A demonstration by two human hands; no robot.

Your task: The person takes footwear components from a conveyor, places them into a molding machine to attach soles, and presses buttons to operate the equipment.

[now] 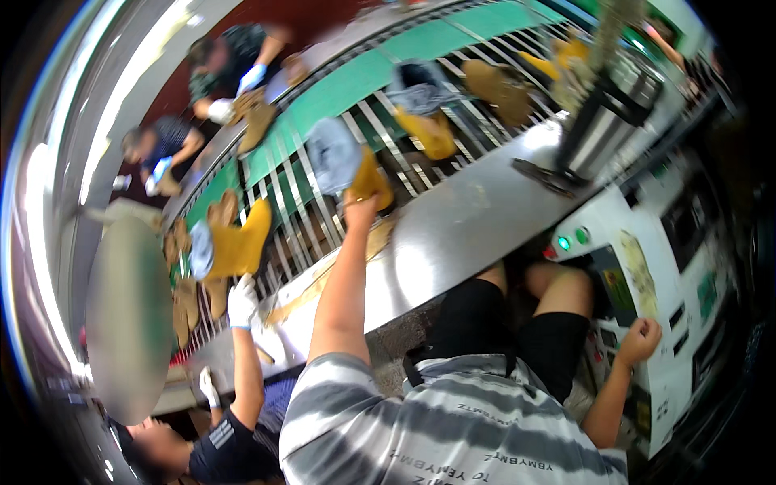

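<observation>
Left hand [360, 212] gripping yellow boot [370, 179] on conveyor rack [453, 121], right hand [640, 339] fisted against control panel [671, 242]

Bright overhead glare on the steel counter [477, 218], motion blur, heavy fisheye edge warping.

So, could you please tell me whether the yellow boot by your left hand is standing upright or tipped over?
Tipped: the yellow boot lies on its side across the conveyor rails, the left hand touching it.
</observation>
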